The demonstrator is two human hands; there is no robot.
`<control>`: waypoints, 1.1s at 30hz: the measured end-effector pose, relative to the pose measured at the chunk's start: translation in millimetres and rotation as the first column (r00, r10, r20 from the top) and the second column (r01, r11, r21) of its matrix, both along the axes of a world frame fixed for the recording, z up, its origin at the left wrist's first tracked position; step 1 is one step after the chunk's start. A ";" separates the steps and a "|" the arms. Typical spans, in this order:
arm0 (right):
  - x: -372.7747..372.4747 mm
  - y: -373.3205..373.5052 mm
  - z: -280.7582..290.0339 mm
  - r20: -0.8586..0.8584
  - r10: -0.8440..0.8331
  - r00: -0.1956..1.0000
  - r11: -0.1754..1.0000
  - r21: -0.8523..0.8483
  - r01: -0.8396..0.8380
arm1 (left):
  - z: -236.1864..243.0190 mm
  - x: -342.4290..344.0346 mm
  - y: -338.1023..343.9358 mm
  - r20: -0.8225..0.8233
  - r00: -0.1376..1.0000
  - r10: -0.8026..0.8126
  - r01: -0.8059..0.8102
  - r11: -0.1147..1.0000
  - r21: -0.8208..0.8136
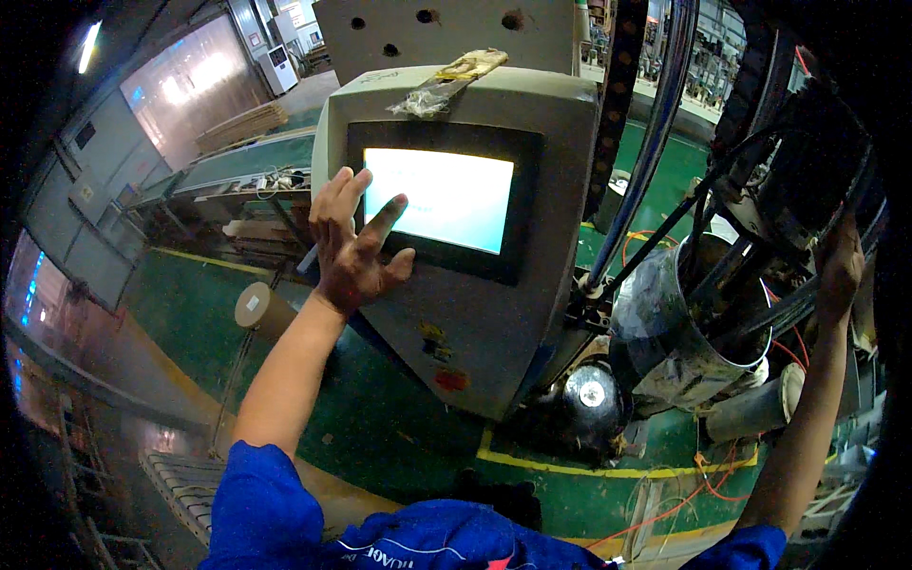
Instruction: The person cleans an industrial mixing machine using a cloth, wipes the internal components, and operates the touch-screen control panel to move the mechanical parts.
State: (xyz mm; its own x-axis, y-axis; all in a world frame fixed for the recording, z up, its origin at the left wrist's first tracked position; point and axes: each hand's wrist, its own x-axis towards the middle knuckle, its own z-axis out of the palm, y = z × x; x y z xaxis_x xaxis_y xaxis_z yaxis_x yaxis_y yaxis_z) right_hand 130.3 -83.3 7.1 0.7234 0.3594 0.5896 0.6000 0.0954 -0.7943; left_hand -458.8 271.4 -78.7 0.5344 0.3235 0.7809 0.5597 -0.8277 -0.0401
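My left hand (353, 249) is spread over a lit touchscreen (456, 195), its index fingertip on or just above the glass and the other fingers apart. The screen is set in a black frame on a light grey control cabinet (465, 328). At the far right my right hand (840, 261) is raised against a dark machine head with black hoses (760, 142). Its fingers are lost in shadow, so their grip cannot be made out. Below that hand stands an open metal drum (655, 323), smeared with dark residue, with machine parts reaching into it.
A yellowish strip with clear plastic (456, 81) lies on the cabinet top. Beside the drum rises a shiny metal column (651, 142). A brown cylinder (264, 309) stands at left. An orange hose (684, 503) trails over the green floor near a yellow line (608, 471).
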 end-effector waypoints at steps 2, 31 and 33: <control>1.6 3.4 -0.9 -0.038 0.020 0.999 0.999 0.042 -0.018 | -1.4 -3.3 2.7 -0.007 1.000 -0.006 0.006 1.000 0.022; -72.4 26.0 15.2 -0.027 0.130 0.991 0.973 0.197 -0.122 | 2.3 -5.8 9.7 -0.166 0.986 0.028 0.027 0.946 0.322; -71.5 26.9 15.8 -0.016 0.139 0.990 0.972 0.196 -0.134 | -4.3 -7.7 25.2 -0.106 0.978 -0.177 0.206 0.863 0.461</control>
State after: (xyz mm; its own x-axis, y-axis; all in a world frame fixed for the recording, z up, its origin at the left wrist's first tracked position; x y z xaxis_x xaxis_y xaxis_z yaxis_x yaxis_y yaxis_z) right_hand 58.8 -56.4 22.8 0.6935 0.3371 0.6367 0.5472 0.3285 -0.7699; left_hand -466.6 296.6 -83.0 0.5972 -0.1847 0.7805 0.3763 -0.7948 -0.4761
